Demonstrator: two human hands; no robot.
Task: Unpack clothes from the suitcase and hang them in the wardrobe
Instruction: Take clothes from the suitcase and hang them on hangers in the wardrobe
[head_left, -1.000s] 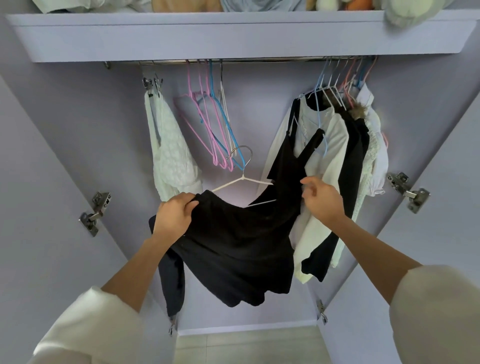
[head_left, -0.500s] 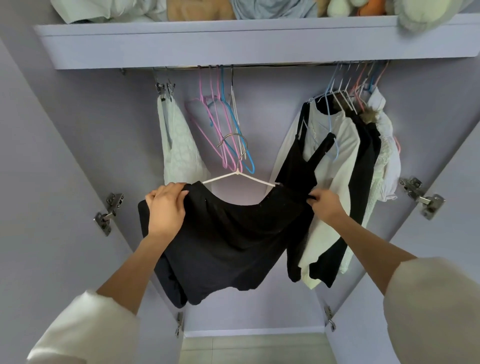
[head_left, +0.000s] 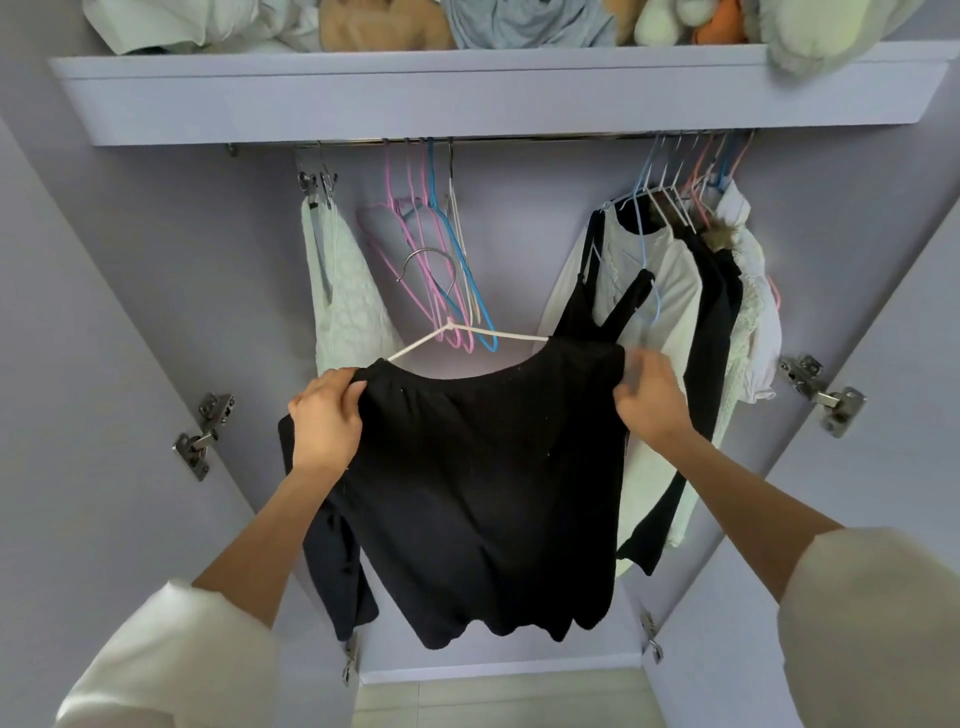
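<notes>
The person is holding a black top (head_left: 483, 483) up in front of the open wardrobe (head_left: 156, 260), below the rail (head_left: 519, 139). The left hand (head_left: 326, 418) is gripping the garment's upper left edge with curled fingers, and the right hand (head_left: 652, 402) is pinching its upper right corner. A white hanger (head_left: 457, 332) is sitting inside the neckline, its metal hook poking up among empty pink and blue hangers (head_left: 441, 270). Hung clothes (head_left: 691, 322) are crowding the rail's right end, and a white garment (head_left: 343, 301) is hanging near the left end.
</notes>
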